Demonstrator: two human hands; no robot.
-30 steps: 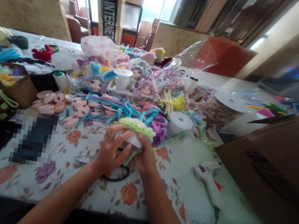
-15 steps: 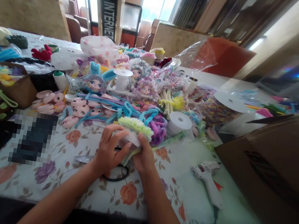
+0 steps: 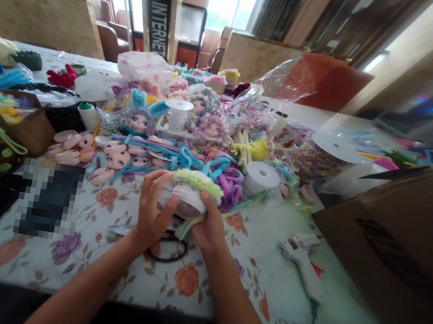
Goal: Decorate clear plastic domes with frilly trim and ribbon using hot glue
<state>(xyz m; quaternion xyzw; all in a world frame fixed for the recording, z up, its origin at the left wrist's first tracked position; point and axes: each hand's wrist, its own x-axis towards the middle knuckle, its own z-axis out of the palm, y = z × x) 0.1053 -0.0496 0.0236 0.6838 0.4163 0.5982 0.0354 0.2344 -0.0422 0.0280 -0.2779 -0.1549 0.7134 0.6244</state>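
A rounded white piece [image 3: 187, 200] with a fluffy yellow-green trim [image 3: 198, 181] along its top is held between my two hands above the flowered tablecloth. My left hand [image 3: 155, 210] grips its left side, thumb on the front face and fingers curled round the far edge. On the right side, my right hand [image 3: 210, 222] pinches it near the trim. A pale green strip [image 3: 188, 228] hangs below the piece beside my right hand. Under the hands lie scissors [image 3: 166, 258] with black handles, partly hidden.
A glue gun [image 3: 303, 264] lies on the right, near a large cardboard box [image 3: 395, 244]. Doll faces [image 3: 116, 158], a white spool [image 3: 262, 177] and purple fuzzy stems [image 3: 231, 188] sit just beyond the hands. A blurred dark object [image 3: 49, 199] is at the left.
My left hand has shifted slightly left and its thumb has come upright against the piece, so more of the white front shows. My right hand has barely moved.
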